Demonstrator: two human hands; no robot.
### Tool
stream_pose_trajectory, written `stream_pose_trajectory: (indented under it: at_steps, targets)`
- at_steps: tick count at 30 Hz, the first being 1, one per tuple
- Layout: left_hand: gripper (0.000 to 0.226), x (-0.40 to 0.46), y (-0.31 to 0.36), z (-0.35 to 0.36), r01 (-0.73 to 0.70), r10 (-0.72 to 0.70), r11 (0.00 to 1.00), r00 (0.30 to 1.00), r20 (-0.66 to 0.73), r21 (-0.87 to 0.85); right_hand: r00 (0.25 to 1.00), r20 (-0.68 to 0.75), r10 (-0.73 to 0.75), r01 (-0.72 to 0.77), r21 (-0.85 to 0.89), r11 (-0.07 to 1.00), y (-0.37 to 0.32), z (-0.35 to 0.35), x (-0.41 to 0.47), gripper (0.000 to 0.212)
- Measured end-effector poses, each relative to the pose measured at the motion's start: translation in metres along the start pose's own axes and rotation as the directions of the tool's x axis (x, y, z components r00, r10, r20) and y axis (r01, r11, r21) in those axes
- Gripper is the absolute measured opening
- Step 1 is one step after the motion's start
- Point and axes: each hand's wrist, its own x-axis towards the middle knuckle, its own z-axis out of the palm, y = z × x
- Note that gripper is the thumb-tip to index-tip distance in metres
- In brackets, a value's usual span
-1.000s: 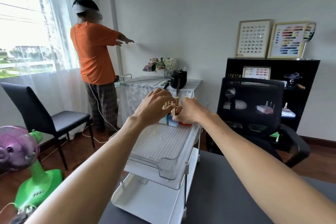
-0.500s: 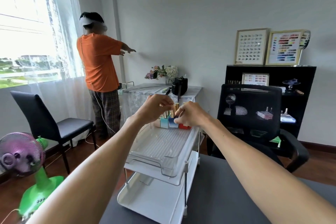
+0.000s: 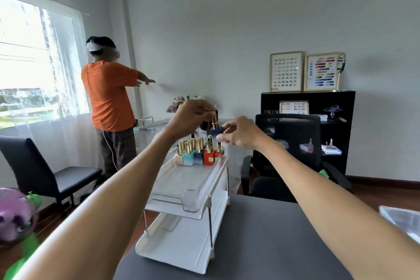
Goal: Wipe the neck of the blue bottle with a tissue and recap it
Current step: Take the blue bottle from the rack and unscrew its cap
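A small blue bottle (image 3: pixel 216 132) with a gold cap (image 3: pixel 214 124) hangs in the air above the row of bottles. My right hand (image 3: pixel 241 133) pinches its blue body from the right. My left hand (image 3: pixel 195 118) grips the gold cap from above. The cap sits on the bottle. Below, several gold-capped bottles (image 3: pixel 197 152) in light blue, blue and red stand at the far end of a clear tray (image 3: pixel 181 186). No tissue is visible.
The tray rests on a white two-tier rack (image 3: pixel 186 241) on a dark grey table (image 3: pixel 272 245). A black office chair (image 3: pixel 288 148) stands behind, a black shelf (image 3: pixel 309 107) further back. A person in an orange shirt (image 3: pixel 109 95) faces the window. A fan (image 3: pixel 16 213) is at lower left.
Both hands have risen from the row of bottles, lifting the blue bottle up out of the row. The camera view has tilted and shifted.
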Motion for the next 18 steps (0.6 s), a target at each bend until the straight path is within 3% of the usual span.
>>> stream_pose_trajectory:
  at_steps: [11,18]
  targets:
    - [0.024,-0.007,0.067,0.098,0.001,0.021,0.976,0.995,0.099,-0.216,0.977,-0.1,0.187,-0.187,0.01,0.982,0.058,-0.069,-0.092,0.022]
    - [0.018,-0.047,0.067,0.183,0.085,-0.022,0.946,0.979,0.201,-0.312,0.933,-0.09,0.349,-0.343,0.077,0.936,0.115,-0.054,-0.16,0.011]
